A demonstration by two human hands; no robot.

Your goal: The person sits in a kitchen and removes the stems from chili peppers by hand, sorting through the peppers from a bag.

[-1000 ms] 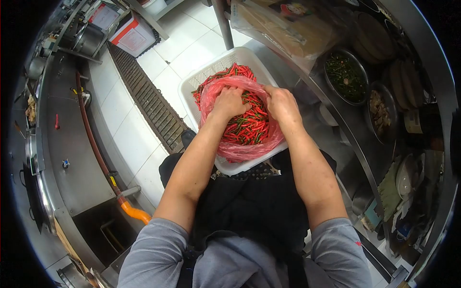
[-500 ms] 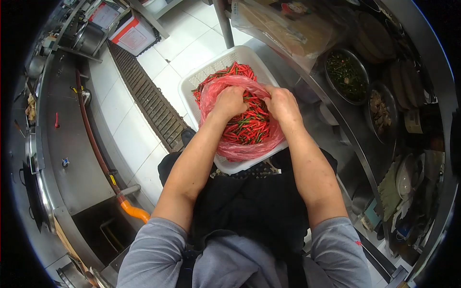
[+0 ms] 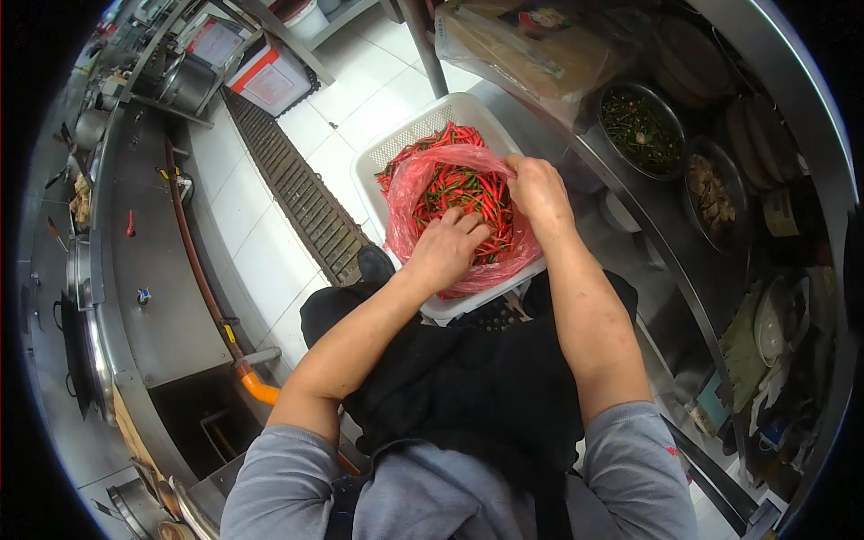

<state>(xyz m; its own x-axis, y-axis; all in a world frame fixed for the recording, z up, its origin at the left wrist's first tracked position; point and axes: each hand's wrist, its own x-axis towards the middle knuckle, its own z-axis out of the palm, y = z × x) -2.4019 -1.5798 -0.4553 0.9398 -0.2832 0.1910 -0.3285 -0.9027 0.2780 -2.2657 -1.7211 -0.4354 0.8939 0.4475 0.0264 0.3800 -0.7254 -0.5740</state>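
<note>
A white perforated plastic basket (image 3: 367, 171) in front of me holds red chili peppers with green stems. Inside it sits a pink plastic bag (image 3: 404, 200), its mouth spread wide, with more chili peppers (image 3: 463, 193) in it. Some loose chilies lie in the basket beyond the bag. My left hand (image 3: 443, 249) reaches over the bag's near side, its fingers apart and resting on the chilies; the fingertips are partly hidden. At the bag's right rim, my right hand (image 3: 540, 191) pinches the plastic.
To the right, a metal shelf holds a bowl of chopped greens (image 3: 641, 130) and a bowl of pale pieces (image 3: 711, 202). A floor drain grate (image 3: 297, 180) runs along the white tiles. On the left stands a steel counter (image 3: 153, 270) with an orange pipe (image 3: 259, 389).
My left hand has moved from the bag's far side toward me and down onto the chilies. My right hand stays at the rim. The view has shifted slightly.
</note>
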